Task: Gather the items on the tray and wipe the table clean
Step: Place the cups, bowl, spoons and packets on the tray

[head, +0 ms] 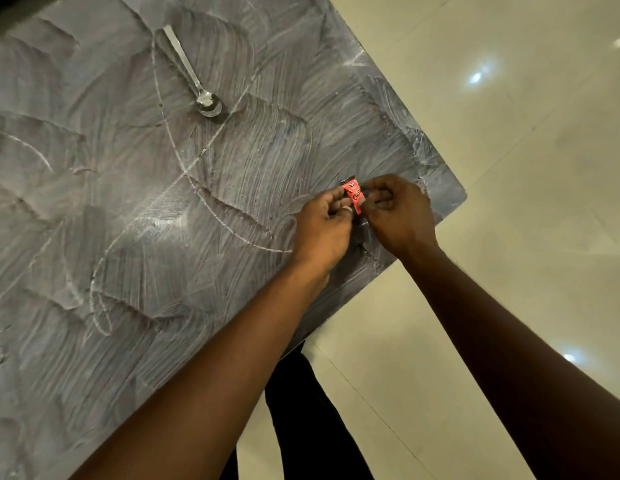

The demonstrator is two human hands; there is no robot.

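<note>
A small red wrapper (353,195) with print on it is held just above the grey table (128,202) near its right corner. My left hand (324,226) pinches its left side and my right hand (396,213) pinches its right side, fingers curled. A metal spoon (192,76) lies on the table farther back, bowl toward me. The tabletop is covered in whitish smeared streaks. No tray shows in this view.
The table's right edge runs diagonally from the top centre to a rounded corner (457,195), close to my hands. Beyond it lies a glossy cream tiled floor (526,150). My dark trouser legs (308,427) stand beside the near edge.
</note>
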